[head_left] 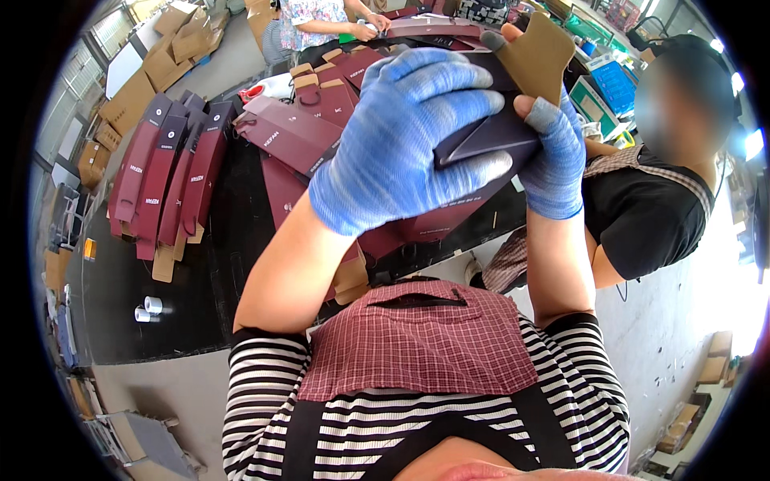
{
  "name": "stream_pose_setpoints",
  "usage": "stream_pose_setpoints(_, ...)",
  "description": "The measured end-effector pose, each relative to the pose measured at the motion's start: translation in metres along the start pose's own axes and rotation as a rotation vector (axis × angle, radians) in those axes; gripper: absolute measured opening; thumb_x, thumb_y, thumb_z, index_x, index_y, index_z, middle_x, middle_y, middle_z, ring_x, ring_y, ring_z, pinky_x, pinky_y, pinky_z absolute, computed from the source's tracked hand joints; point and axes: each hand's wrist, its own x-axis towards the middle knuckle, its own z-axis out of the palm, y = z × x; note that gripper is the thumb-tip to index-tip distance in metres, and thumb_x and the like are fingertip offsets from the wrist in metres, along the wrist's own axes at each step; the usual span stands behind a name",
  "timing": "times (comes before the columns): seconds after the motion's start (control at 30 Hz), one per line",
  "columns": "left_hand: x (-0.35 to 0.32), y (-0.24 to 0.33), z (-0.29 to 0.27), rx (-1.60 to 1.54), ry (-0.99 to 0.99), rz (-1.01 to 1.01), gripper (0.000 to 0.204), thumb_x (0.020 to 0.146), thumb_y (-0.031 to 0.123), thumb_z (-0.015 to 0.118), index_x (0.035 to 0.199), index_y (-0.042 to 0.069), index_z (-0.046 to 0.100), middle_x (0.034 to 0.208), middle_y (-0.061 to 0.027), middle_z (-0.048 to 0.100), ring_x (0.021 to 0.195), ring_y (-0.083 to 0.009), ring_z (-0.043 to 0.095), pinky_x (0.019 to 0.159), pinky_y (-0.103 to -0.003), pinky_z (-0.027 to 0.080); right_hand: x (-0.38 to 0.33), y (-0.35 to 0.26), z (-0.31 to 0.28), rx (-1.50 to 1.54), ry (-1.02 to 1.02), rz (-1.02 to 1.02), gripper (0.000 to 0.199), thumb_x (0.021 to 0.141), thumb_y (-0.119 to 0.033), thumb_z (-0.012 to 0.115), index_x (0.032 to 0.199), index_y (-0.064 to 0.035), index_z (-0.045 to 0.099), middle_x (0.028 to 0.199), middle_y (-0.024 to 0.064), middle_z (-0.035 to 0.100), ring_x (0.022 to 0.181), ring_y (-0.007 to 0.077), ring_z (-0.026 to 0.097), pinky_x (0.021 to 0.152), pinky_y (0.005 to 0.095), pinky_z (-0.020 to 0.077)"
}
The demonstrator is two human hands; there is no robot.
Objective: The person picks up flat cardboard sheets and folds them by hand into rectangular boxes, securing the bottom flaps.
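Observation:
Close in front of me, a long maroon carton with a dark end (pixel 485 143) is raised above the table, its brown inner flap (pixel 539 58) standing up. My left hand (pixel 409 136), in a blue knitted glove, clasps the dark end, fingers over the top and thumb along the near side. My right hand (pixel 553 152), gloved in blue with bare fingertips, grips the far right corner. Its thumb presses at the flap's base, and other fingertips show beyond the flap. My left hand hides part of the carton's body.
A black table (pixel 120 309) carries a row of maroon cartons (pixel 164 172) at left, more flattened ones (pixel 293 136) mid-table, and small white rolls (pixel 147 309). One person in black (pixel 658 208) is close at right; another's hands (pixel 367 28) work across the table. Brown boxes (pixel 188 36) stand behind.

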Motion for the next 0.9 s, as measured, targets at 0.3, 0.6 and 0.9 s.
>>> stream_pose_setpoints(0.3, 0.008, -0.005, 0.006, -0.088, 0.014, -0.007, 0.050, 0.077, 0.034, 0.085, 0.118, 0.007, 0.073, 0.126, -0.0117, 0.067, 0.121, -0.0336, 0.059, 0.107, -0.044, 0.043, -0.003, -0.016, 0.005, -0.049, 0.147, 0.047, 0.071, 0.086, -0.023, 0.066, 0.150, 0.0009, 0.049, 0.148, 0.0125, 0.055, 0.136, 0.0221, 0.051, 0.116, 0.0351, 0.0363)
stream_pose_setpoints(0.6, 0.002, -0.001, 0.004, -0.160, 0.010, -0.010, 0.054, 0.075, 0.035, 0.084, 0.118, 0.006, 0.069, 0.126, -0.0126, 0.066, 0.121, -0.0357, 0.058, 0.104, -0.046, 0.044, 0.006, -0.049, 0.025, -0.184, 0.170, 0.219, 0.058, 0.108, -0.047, 0.044, 0.134, 0.0005, 0.064, 0.128, 0.0106, 0.068, 0.114, 0.0172, 0.064, 0.104, 0.0318, 0.0466)
stream_pose_setpoints(0.9, 0.003, 0.023, 0.012, -0.172, -0.041, -0.029, 0.056, 0.077, 0.042, 0.081, 0.121, 0.009, 0.069, 0.132, -0.0101, 0.062, 0.125, -0.0320, 0.056, 0.107, -0.051, 0.038, -0.004, -0.091, 0.025, -0.539, 0.001, 0.381, 0.038, 0.092, -0.021, 0.069, 0.123, 0.0010, 0.066, 0.124, 0.0142, 0.067, 0.115, 0.0208, 0.062, 0.104, 0.0349, 0.0468)
